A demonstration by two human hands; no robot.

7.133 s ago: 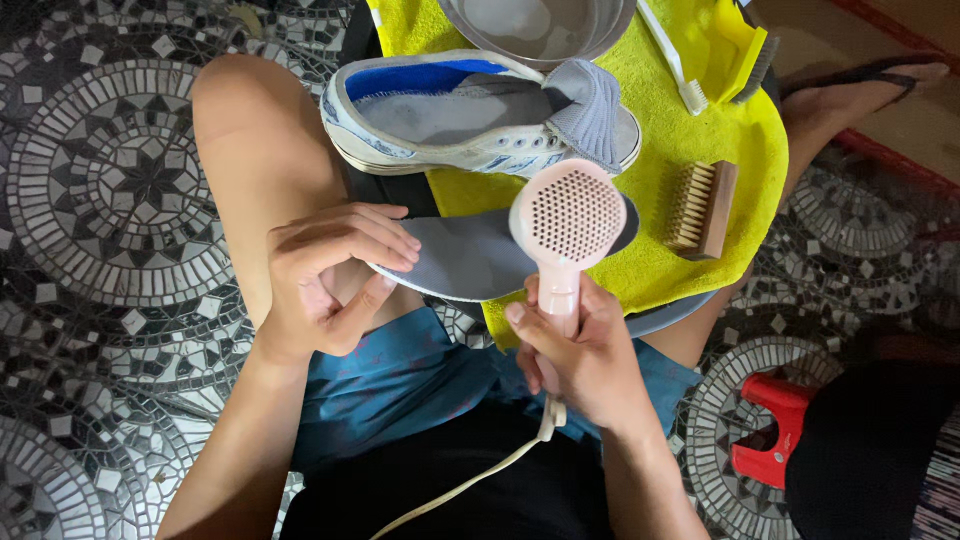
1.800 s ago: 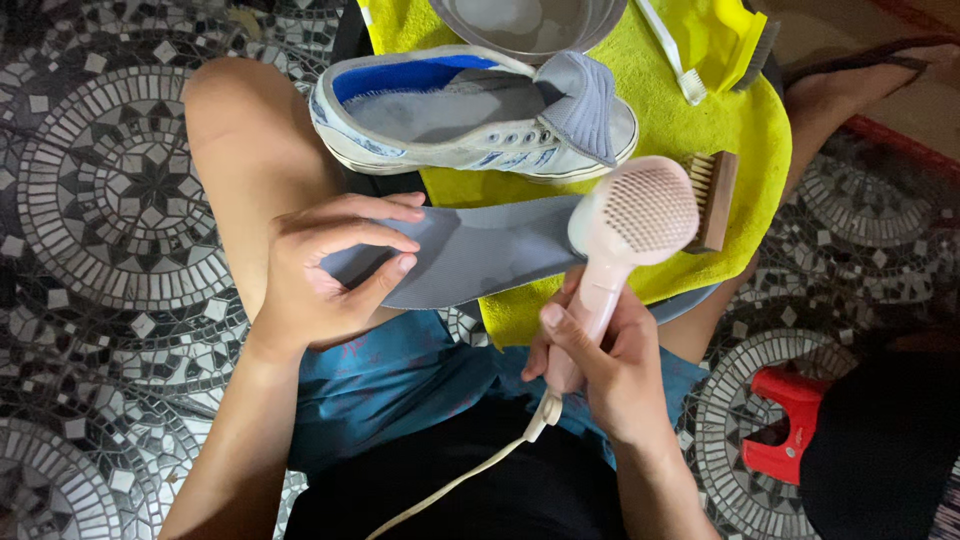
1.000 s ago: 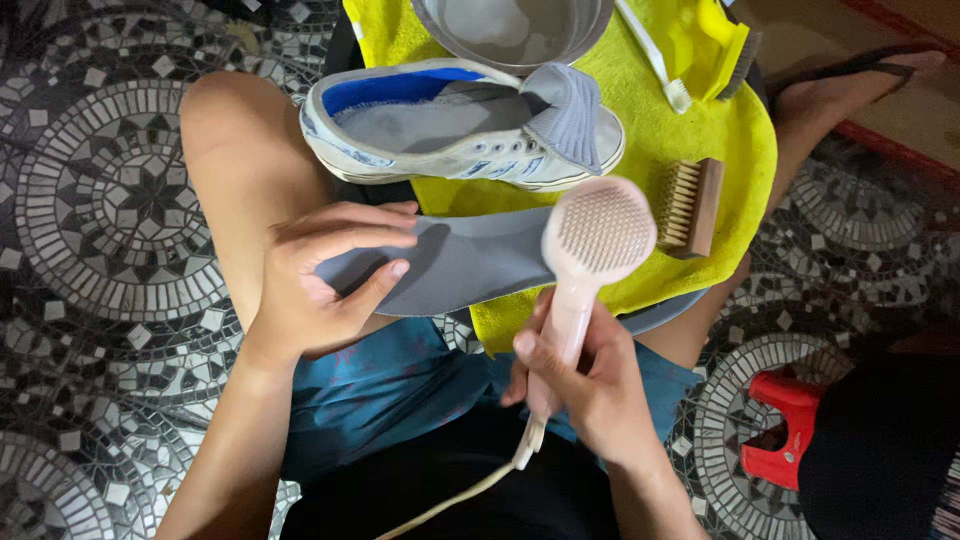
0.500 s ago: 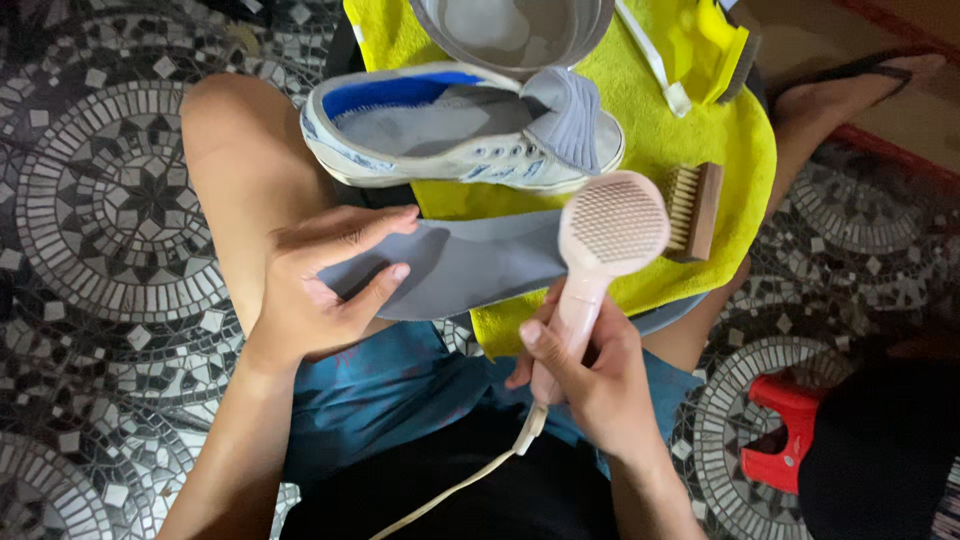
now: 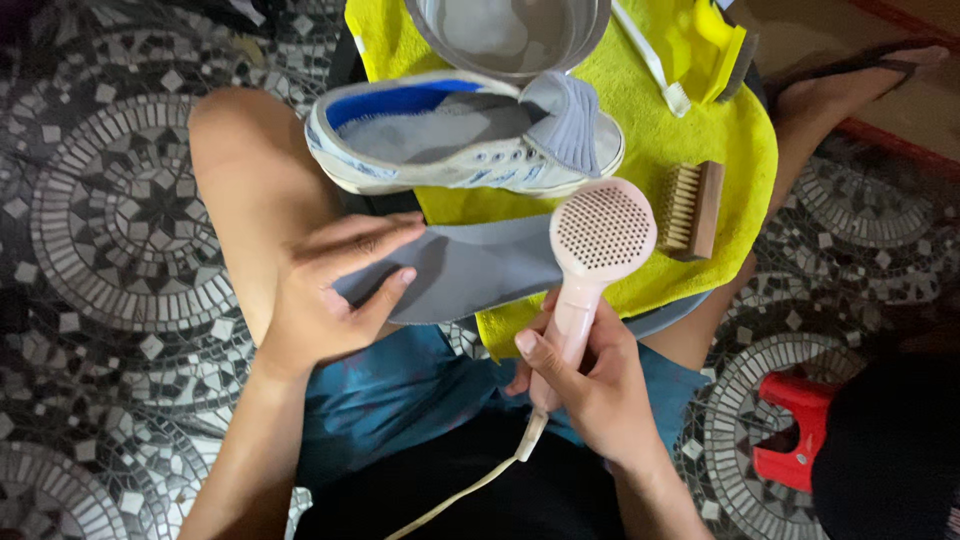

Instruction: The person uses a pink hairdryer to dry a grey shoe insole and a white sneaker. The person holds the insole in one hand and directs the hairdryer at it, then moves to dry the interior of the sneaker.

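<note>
The left hand (image 5: 330,290) still pinches the grey insole (image 5: 480,270) at its near end, over the yellow towel's (image 5: 740,130) front edge. The right hand (image 5: 590,385) stays wrapped around the pink hair dryer (image 5: 600,235), whose head has edged slightly right since half a second ago, just below the white sneaker (image 5: 460,135).

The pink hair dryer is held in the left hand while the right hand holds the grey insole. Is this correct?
Not quite: the hands are swapped. The head view shows the right hand gripping the pink hair dryer, while the left hand holds the grey insole.
</note>
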